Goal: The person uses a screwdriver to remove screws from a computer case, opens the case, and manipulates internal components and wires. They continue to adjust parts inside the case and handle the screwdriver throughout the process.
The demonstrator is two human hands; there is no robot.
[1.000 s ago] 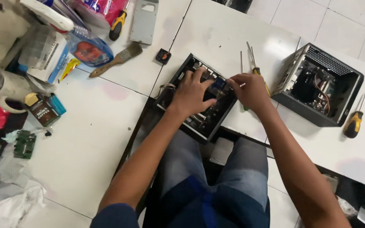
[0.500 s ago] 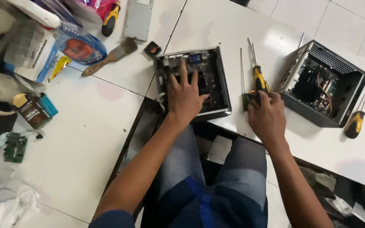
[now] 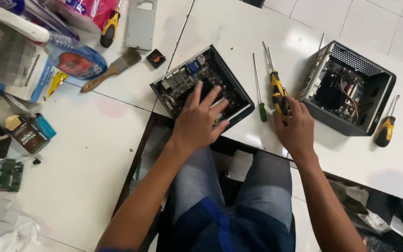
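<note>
- On the white table (image 3: 94, 154), two open black metal computer cases are present: the near small case (image 3: 201, 86) with its circuit board exposed, and a second boxy case with a perforated wall (image 3: 350, 88) standing well to its right.
- The left hand (image 3: 199, 119) lies flat inside the near case, fingers spread wide, pressing on the board; it grasps nothing.
- The right hand (image 3: 295, 126) rests on the table between the two cases, fingers curled over the handle of a yellow-and-black screwdriver (image 3: 276, 88), whose shaft points away from the person.
- Four screwdrivers are counted: the one under the right hand, a thin green-handled one (image 3: 259, 91) just beside it, a yellow-and-black one (image 3: 385, 126) right of the boxy case, and one more (image 3: 109, 25) at the top left.
- One wooden-handled paintbrush (image 3: 113, 70) and one grey metal panel (image 3: 141, 23) lie left of the near case.
</note>
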